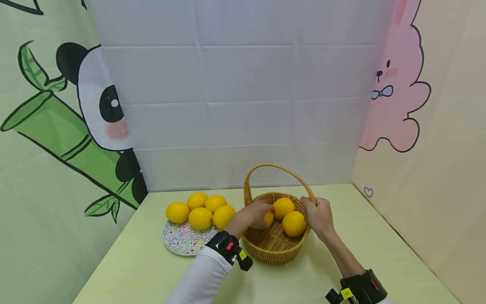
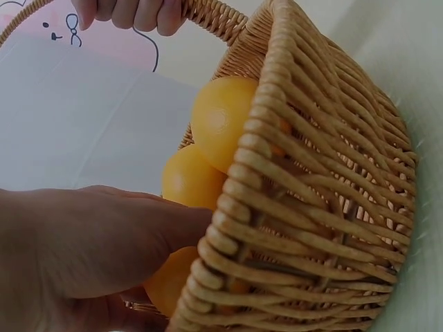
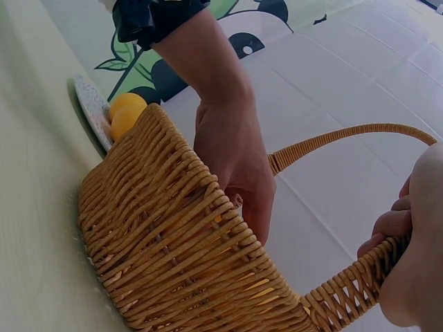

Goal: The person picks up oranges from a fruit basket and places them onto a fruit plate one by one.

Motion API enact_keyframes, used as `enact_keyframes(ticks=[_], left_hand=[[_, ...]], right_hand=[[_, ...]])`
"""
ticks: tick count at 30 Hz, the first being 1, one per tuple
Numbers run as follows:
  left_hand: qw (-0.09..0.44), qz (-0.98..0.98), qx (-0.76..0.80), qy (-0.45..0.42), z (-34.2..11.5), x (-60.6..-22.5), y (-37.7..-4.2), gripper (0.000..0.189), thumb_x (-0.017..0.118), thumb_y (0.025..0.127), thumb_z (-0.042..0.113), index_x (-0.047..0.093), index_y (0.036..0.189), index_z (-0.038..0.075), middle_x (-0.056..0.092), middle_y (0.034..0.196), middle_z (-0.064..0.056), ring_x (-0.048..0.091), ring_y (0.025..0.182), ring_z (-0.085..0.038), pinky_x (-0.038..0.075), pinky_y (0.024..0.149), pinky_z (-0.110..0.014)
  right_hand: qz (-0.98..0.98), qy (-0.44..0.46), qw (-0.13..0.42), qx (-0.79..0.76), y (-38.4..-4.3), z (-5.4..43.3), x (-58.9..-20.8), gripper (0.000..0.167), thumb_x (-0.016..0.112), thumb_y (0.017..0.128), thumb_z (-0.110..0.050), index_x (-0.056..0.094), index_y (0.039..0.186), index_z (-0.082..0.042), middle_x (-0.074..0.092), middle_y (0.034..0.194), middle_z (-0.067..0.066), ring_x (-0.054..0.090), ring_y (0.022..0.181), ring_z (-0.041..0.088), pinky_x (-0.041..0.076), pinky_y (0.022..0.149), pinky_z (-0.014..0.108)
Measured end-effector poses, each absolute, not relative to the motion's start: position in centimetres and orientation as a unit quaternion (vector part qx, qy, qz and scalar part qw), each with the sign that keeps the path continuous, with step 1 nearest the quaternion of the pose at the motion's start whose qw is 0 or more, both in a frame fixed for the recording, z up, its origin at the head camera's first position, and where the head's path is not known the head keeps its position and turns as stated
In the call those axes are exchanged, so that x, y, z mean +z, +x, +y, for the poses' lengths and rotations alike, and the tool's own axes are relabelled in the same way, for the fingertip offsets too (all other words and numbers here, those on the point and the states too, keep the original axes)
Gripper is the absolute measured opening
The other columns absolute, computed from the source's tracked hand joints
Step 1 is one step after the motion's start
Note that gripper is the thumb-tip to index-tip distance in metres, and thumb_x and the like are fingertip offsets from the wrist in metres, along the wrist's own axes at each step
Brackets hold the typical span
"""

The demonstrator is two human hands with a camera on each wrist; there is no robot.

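A round wicker basket [image 1: 274, 256] with a tall arched handle [image 1: 276, 165] stands on the table. My left hand [image 1: 256, 214] reaches over its left rim and holds a lemon [image 1: 268, 218] inside, mostly covered by the fingers in the head view. In the left wrist view, part of that lemon [image 2: 169, 280] shows below the thumb. Two more lemons, one at the back [image 1: 284, 207] and one nearer the front [image 1: 294, 223], lie in the basket's right half. My right hand [image 1: 319, 216] grips the handle's right end, as the right wrist view also shows.
Left of the basket, a round speckled plate [image 1: 186, 242] bears several lemons [image 1: 200, 218] grouped toward its back. My left forearm passes in front of the plate's right side. A white panel [image 1: 247, 126] rises behind the pale table [image 1: 125, 261], with printed curtains at both sides.
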State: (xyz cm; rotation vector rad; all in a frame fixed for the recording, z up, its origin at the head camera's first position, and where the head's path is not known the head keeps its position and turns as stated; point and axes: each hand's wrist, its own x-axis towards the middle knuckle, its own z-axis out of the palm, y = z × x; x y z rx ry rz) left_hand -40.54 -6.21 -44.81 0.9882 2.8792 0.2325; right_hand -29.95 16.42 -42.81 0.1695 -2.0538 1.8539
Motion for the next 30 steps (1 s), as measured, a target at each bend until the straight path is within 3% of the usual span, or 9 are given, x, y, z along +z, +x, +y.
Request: enact_keyframes(ticks=[12,19,26,30], left_hand=[[0.051,0.942,0.102,0.316,-6.4,-42.5,-38.6,0.051,0.082,0.101,0.026,0.069,0.150,0.020,0.065,0.159,-0.005,0.058,0.147,-0.023,0.055,0.119,-0.041],[0.041,0.934,0.119,0.333,-6.0,-42.0,-39.3,0.049,0.080,0.100,0.028,0.071,0.147,0.022,0.069,0.155,-0.003,0.060,0.144,-0.022,0.056,0.112,-0.039],[0.030,0.926,0.151,0.345,-5.4,-40.8,-39.8,0.052,0.080,0.100,0.028,0.069,0.150,0.020,0.067,0.159,-0.005,0.059,0.150,-0.026,0.053,0.124,-0.043],[0.020,0.919,0.166,0.358,-5.2,-40.2,-39.9,0.052,0.080,0.101,0.028,0.068,0.151,0.019,0.067,0.160,-0.005,0.059,0.151,-0.027,0.053,0.124,-0.045]], right_hand=[[-0.733,0.062,0.177,0.653,-30.8,17.2,-42.3,0.054,0.060,0.114,-0.018,0.046,0.062,-0.012,0.041,0.048,-0.007,0.034,0.042,0.007,0.027,0.041,0.020],[-0.738,0.070,0.176,0.647,-31.8,18.1,-41.8,0.055,0.059,0.114,-0.018,0.046,0.061,-0.013,0.040,0.048,-0.008,0.033,0.042,0.006,0.027,0.041,0.020],[-0.746,0.083,0.169,0.639,-33.1,19.3,-41.2,0.055,0.057,0.114,-0.018,0.046,0.060,-0.014,0.040,0.048,-0.011,0.033,0.042,0.006,0.027,0.041,0.020],[-0.748,0.083,0.164,0.638,-33.7,19.9,-40.8,0.055,0.057,0.114,-0.018,0.045,0.060,-0.015,0.039,0.047,-0.011,0.033,0.042,0.006,0.027,0.041,0.020]])
